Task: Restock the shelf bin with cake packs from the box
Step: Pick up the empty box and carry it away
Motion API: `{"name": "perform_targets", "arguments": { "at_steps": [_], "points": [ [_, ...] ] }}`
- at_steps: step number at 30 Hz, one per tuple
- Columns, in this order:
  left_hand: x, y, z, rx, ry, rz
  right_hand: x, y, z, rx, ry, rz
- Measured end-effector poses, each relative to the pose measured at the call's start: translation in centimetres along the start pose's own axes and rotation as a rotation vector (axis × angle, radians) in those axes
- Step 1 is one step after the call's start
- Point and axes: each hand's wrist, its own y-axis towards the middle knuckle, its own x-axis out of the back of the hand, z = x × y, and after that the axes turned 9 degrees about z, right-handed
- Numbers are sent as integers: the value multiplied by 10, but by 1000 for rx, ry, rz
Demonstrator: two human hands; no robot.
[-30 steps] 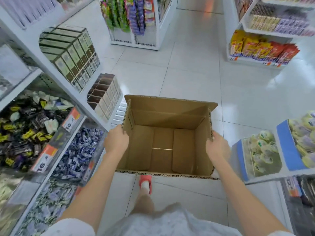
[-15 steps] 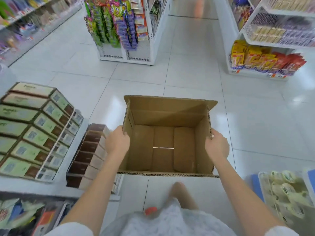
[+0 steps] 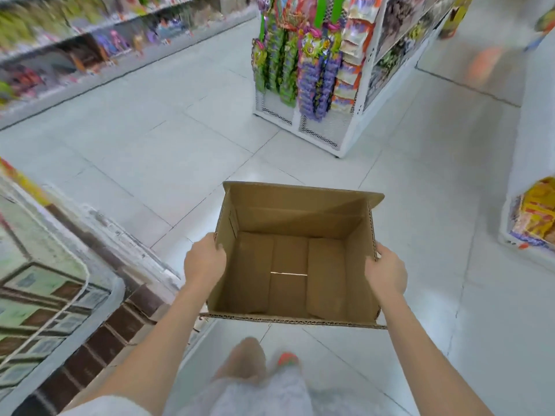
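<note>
An open brown cardboard box [image 3: 295,223] hangs in front of me above the floor, held between both hands. Its inside shows only bare cardboard flaps; no cake packs are in it. My left hand [image 3: 204,261] grips the box's left wall near the top edge. My right hand [image 3: 386,270] grips the right wall, with the thumb over the rim. No shelf bin with cake packs is in view.
A shelf with boxed goods [image 3: 45,295] runs along my left. A white end rack hung with snack packets [image 3: 309,70] stands ahead. Another shelf with yellow packs [image 3: 534,217] is at the right. White tiled floor [image 3: 180,139] spreads between them. My legs and an orange shoe [image 3: 286,358] show below.
The view has swung left and up the aisle while I walk with the box. The bins on the right have left the frame. Both hands keep the same hold.
</note>
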Motion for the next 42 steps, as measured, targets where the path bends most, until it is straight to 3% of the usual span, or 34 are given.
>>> {"name": "perform_targets", "arguments": {
  "at_steps": [7, 15, 21, 27, 33, 42],
  "points": [
    [10, 98, 4, 227, -157, -90, -38, 137, 109, 206, -48, 155],
    [16, 199, 39, 465, -289, -133, -135, 249, 220, 451, -227, 379],
    [-16, 274, 84, 597, -387, -101, -220, 325, 269, 560, -330, 583],
    [-90, 365, 162, 745, -398, -100, -359, 414, 278, 609, -408, 749],
    [-181, 442, 245, 813, -442, 33, -489, 471, 252, 635, -487, 767],
    [-253, 472, 302, 905, -579, 32, -590, 503, 211, 476, -330, 911]
  ]
}}
